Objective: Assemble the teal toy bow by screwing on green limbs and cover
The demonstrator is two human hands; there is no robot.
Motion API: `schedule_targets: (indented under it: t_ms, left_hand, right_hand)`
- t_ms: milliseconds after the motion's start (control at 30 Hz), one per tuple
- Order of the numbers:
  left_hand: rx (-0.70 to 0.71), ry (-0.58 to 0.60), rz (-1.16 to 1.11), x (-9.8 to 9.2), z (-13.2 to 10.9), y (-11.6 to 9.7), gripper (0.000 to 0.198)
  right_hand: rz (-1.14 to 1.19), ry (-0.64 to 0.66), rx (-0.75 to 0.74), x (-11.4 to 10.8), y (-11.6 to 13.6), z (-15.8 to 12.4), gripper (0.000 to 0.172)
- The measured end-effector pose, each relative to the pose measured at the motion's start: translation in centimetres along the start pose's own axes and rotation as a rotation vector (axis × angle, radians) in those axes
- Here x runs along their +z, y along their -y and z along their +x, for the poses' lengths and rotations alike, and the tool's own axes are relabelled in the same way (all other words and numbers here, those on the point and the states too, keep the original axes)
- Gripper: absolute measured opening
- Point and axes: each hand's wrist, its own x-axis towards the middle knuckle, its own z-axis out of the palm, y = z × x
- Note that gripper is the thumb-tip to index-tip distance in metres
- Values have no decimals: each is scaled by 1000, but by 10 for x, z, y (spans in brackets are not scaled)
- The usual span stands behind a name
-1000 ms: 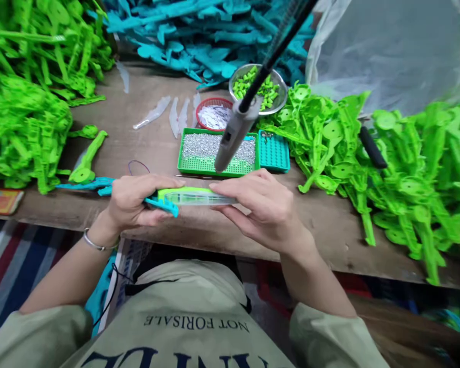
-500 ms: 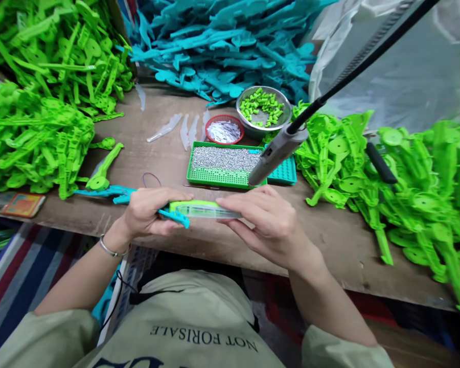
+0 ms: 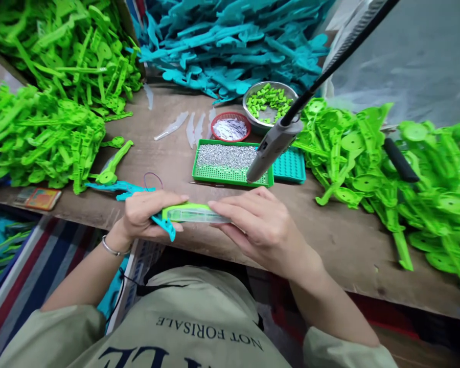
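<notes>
Between my hands, above the front edge of the workbench, is a long plastic part, lime green on top with a clear plastic piece along its near side. My left hand is closed round its left end, where a blue plastic piece also sticks out below the fingers. My right hand pinches the right end between thumb and fingers, touching the clear piece. A grey electric screwdriver hangs just beyond my right hand. The palms and parts of the held pieces are hidden.
A green tray of small screws stands ahead, beside a blue tray. Behind are a red basket of white slips and a metal bowl of green bits. Green parts heap on both sides; blue parts pile behind.
The held part has shifted slightly left and tilted, showing more of its clear side. The blue piece now points more steeply down. Both hands keep their hold; the camera view has shifted a little.
</notes>
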Motion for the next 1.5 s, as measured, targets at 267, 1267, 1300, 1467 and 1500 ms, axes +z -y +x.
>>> schedule_targets:
  t_ms: [267, 1267, 1300, 1467, 1500]
  left_hand:
    - [-40, -72, 19, -12, -12, -6, 47]
    - [34, -67, -16, 28, -27, -7, 64]
    - [40, -59, -10, 40, -29, -7, 71]
    - [-17, 83, 11, 95, -46, -6, 78]
    - [-47, 131, 13, 102, -49, -6, 78]
  right_hand:
    - [-40, 31, -29, -7, 19, 18, 19]
    - [155, 188, 79, 2, 1, -7, 32]
    - [158, 217, 106, 5, -5, -15, 34]
    - [71, 278, 229, 27, -33, -57, 41]
    - [53, 282, 248, 32, -38, -64, 43]
